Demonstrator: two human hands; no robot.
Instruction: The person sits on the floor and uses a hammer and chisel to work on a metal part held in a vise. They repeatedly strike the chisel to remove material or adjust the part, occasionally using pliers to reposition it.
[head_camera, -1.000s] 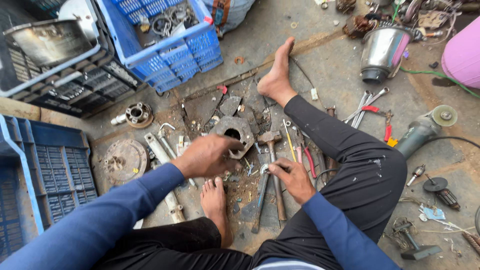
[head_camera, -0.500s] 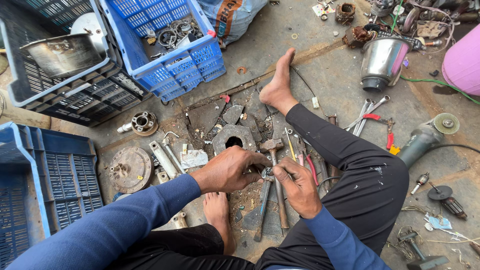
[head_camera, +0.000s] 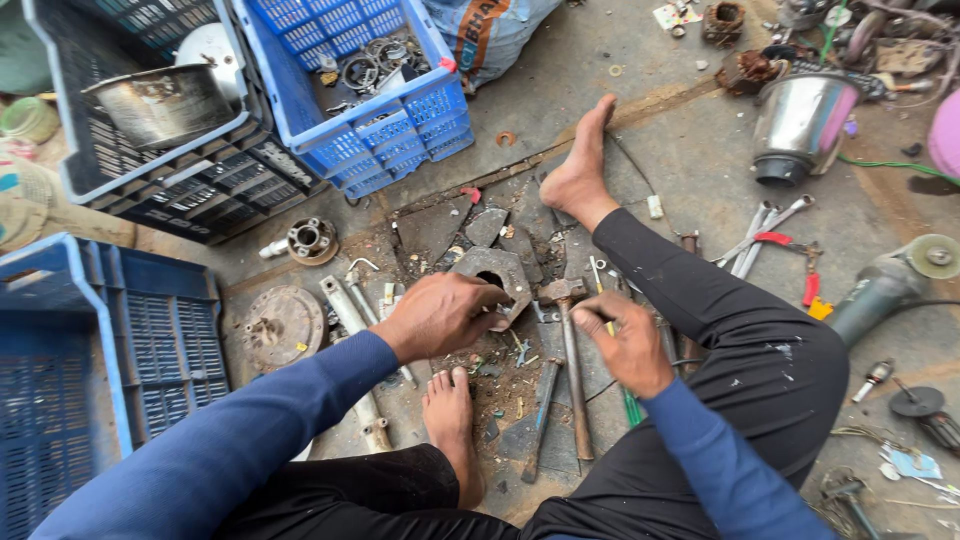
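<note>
Since half a second ago: left hand (head_camera: 440, 315) slid right, fingers now curled gripping the grey metal housing (head_camera: 497, 280) at floor centre. Right hand (head_camera: 628, 340) fingers loosely curled beside the hammer (head_camera: 570, 350); contact unclear. Printed sack (head_camera: 490, 30), orange-blue-white, lies at the top edge beside the blue crate (head_camera: 390, 130).
</note>
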